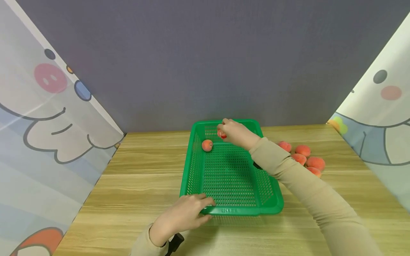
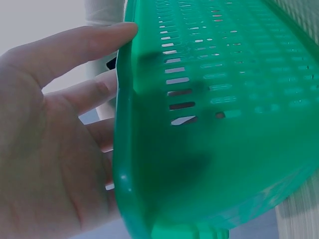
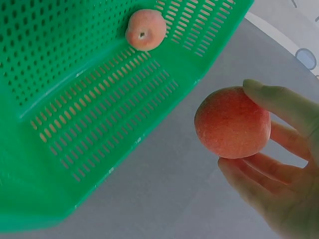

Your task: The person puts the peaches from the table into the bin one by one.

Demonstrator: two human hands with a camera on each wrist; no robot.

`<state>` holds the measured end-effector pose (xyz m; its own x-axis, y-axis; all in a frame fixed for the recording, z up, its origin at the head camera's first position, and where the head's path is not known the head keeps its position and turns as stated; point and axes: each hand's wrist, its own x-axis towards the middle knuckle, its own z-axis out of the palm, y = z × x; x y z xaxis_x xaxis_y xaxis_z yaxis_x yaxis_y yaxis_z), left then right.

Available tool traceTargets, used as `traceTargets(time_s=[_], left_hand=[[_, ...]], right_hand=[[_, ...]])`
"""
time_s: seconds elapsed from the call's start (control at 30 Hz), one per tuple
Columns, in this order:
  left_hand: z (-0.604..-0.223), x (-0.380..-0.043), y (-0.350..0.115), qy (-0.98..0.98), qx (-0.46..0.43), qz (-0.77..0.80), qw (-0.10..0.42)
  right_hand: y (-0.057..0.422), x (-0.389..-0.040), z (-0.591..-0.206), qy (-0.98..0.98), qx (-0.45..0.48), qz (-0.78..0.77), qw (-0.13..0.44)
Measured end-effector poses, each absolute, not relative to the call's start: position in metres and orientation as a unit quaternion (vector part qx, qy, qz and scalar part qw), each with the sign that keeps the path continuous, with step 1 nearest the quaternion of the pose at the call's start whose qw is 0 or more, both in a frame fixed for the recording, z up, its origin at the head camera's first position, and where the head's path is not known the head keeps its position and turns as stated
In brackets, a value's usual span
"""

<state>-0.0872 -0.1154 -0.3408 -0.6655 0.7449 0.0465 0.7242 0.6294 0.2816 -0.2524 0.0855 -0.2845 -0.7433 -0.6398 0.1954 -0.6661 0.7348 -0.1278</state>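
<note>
A green plastic basket with slotted walls stands on the table. My left hand grips its near rim at the left corner, thumb on the inner side and fingers under the outer edge; the left wrist view shows the thumb over the rim. My right hand pinches a red peach between thumb and fingertips, raised over the far end of the basket. Another peach lies on the basket floor in the far left corner, its stem hollow showing in the right wrist view.
Several peaches lie grouped on the wooden table to the right of the basket, partly behind my right forearm. A dark grey panel rises behind the table. Printed cartoon sheets flank both sides.
</note>
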Motion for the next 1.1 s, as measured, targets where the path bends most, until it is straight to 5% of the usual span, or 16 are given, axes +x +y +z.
traceTargets(time_s=[1.1], left_hand=[[-0.339, -0.086, -0.114, 0.902, 0.407, 0.141, 0.046]], right_hand=[[0.037, -0.268, -0.344, -0.930, 0.336, 0.144, -0.029]])
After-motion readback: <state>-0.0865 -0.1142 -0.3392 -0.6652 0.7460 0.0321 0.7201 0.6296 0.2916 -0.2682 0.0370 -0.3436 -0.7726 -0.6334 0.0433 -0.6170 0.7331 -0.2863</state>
